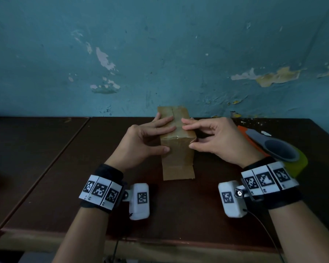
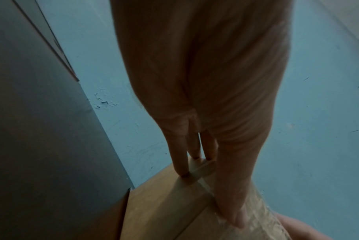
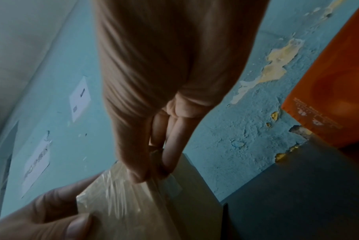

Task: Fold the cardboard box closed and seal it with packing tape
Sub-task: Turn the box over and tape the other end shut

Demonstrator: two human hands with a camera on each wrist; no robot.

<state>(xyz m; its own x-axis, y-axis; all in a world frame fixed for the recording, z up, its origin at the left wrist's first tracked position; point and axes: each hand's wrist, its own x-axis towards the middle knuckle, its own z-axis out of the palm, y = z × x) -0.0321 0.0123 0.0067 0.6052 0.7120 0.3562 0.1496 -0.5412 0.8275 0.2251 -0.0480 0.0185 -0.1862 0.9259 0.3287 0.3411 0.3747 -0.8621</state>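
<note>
A narrow brown cardboard box stands mid-table with its top flaps folded shut and a seam running along the top. Clear packing tape lies over the near top edge and down the front face. My left hand lays straight fingers flat on the left top flap, thumb against the front face. My right hand touches the right flap with its fingertips, thumb at the front right corner. In the wrist views, my left hand and right hand press on the taped box.
An orange and grey tape dispenser with a yellow-green roll lies on the dark wooden table just right of my right hand. A peeling blue wall rises directly behind the box. A second table adjoins at the left.
</note>
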